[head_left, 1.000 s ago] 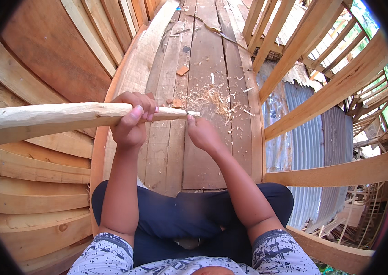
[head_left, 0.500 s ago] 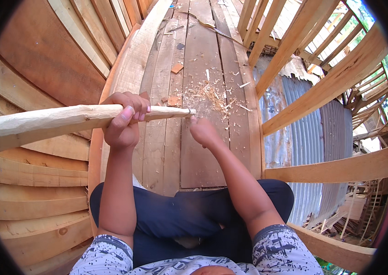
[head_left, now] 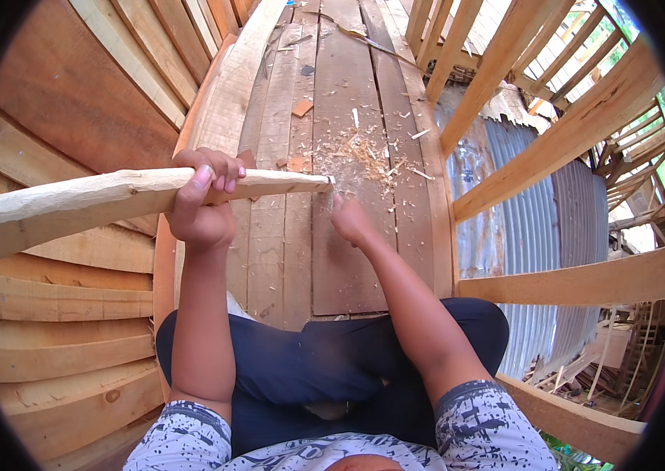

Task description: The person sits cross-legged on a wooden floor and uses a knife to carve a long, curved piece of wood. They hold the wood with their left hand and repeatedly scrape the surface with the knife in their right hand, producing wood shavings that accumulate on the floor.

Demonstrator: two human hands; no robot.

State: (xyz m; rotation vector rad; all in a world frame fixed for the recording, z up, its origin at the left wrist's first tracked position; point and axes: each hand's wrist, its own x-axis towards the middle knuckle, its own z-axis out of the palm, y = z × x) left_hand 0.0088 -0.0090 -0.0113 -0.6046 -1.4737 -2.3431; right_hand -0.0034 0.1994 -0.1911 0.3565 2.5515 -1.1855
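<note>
A long pale wooden pole (head_left: 104,192) with rough-hewn facets comes in from the left edge and narrows to a blunt end over the floor. My left hand (head_left: 207,196) is wrapped around it, thumb on top, well short of that end. Just below the tip, my right hand (head_left: 349,220) is closed, its knuckles toward the pole's end. Whatever it grips is too small or hidden to name. Under the tip, wood shavings (head_left: 368,157) lie scattered over the plank floor (head_left: 348,279).
Boarded wall (head_left: 65,290) rises close on my left, with a raised timber (head_left: 226,102) along its foot. Slanted railing posts (head_left: 560,157) stand on the right, above corrugated metal sheets (head_left: 529,235). Orange-brown wood scraps (head_left: 302,107) and a long curved strip (head_left: 364,38) lie ahead.
The pole has lifted slightly near its tip, and my left hand has shifted a little up and left with it. My right hand has moved slightly right, still beside the tip.
</note>
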